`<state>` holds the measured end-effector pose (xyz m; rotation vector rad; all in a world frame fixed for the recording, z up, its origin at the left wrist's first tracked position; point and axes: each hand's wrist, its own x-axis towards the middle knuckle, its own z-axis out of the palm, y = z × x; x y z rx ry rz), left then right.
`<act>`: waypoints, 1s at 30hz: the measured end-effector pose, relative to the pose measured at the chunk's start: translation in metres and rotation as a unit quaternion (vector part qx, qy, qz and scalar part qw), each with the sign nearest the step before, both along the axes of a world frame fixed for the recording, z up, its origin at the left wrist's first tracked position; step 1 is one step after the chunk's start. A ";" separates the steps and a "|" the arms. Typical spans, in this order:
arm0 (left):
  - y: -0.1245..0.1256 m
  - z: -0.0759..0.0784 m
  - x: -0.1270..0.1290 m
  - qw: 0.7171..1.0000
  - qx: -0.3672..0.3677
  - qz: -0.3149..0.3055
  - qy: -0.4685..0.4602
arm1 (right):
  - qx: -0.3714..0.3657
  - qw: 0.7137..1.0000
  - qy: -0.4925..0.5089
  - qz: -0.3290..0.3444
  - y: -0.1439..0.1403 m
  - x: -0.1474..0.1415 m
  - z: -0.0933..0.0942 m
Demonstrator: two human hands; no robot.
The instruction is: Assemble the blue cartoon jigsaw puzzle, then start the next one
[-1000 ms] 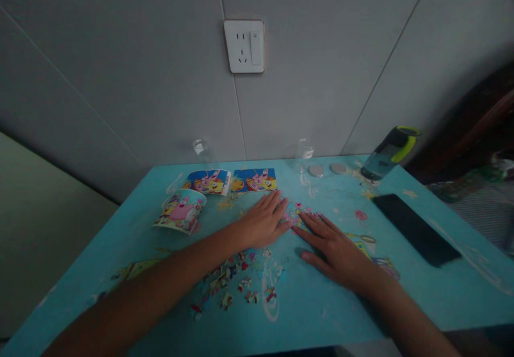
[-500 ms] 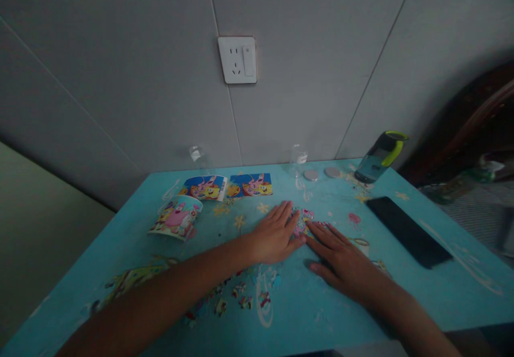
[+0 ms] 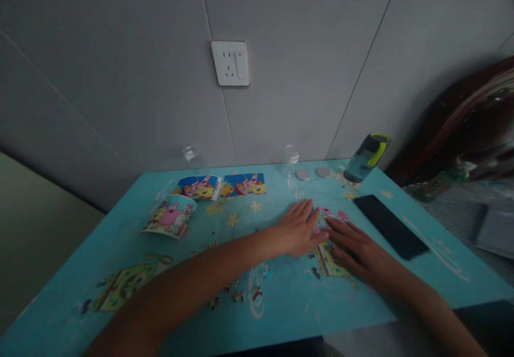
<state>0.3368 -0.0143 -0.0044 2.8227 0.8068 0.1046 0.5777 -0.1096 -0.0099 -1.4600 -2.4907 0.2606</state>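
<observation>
My left hand (image 3: 297, 229) lies flat on the light blue table, its fingers stretched out, against the left side of a small cluster of colourful jigsaw puzzle pieces (image 3: 323, 215). On the other side, my right hand (image 3: 355, 247) rests with extended fingers, its fingertips at the cluster. Both hands cover part of the pieces. Several loose jigsaw pieces (image 3: 237, 296) are scattered nearer to me, some hidden beneath my left forearm. A yellow cartoon print (image 3: 327, 263) on the table surface shows partly under my right hand.
Two blue picture cards (image 3: 251, 184) (image 3: 196, 188) and a curled picture sheet (image 3: 171, 218) lie at the back left. Clear jars (image 3: 290, 159) (image 3: 193, 158), round lids (image 3: 303, 174), a water bottle (image 3: 363, 159) and a dark flat object (image 3: 391, 226) stand or lie around. The wall (image 3: 257, 116) borders the back.
Both hands have slid to the right over the table, and the cluster of puzzle pieces has moved right with them. More of the yellow print shows. The view has turned slightly.
</observation>
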 end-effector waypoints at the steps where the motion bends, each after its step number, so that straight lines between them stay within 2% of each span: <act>1: -0.001 0.006 -0.006 1.000 0.021 -0.004 -0.005 | 0.003 1.000 -0.002 -0.005 0.000 0.002 0.000; 4: -0.007 0.028 -0.046 0.995 0.098 -0.005 -0.025 | 0.018 1.000 0.003 -0.006 0.000 0.001 0.000; 8: -0.014 0.050 -0.146 0.981 0.183 0.059 -0.021 | 0.024 1.000 0.001 0.012 0.001 -0.021 0.004; 12: -0.018 0.048 -0.257 0.961 0.223 0.163 -0.001 | 0.007 0.998 0.006 0.056 0.000 -0.074 0.012; 15: -0.023 0.036 -0.314 0.951 0.218 0.220 0.001 | -0.012 0.993 -0.001 0.119 -0.005 -0.128 0.023; 18: -0.027 0.021 -0.337 0.945 0.215 0.245 -0.014 | -0.029 0.982 0.009 0.185 -0.009 -0.178 0.033; 21: -0.027 0.005 -0.337 0.947 0.203 0.246 -0.035 | -0.033 0.974 0.015 0.224 -0.006 -0.214 0.039; 26: -0.026 -0.014 -0.328 0.954 0.175 0.235 -0.063 | -0.039 0.971 -0.026 0.236 0.020 -0.247 0.042; 30: -0.033 -0.016 -0.326 0.962 0.150 0.221 -0.060 | -0.015 0.968 -0.020 0.248 0.043 -0.265 0.038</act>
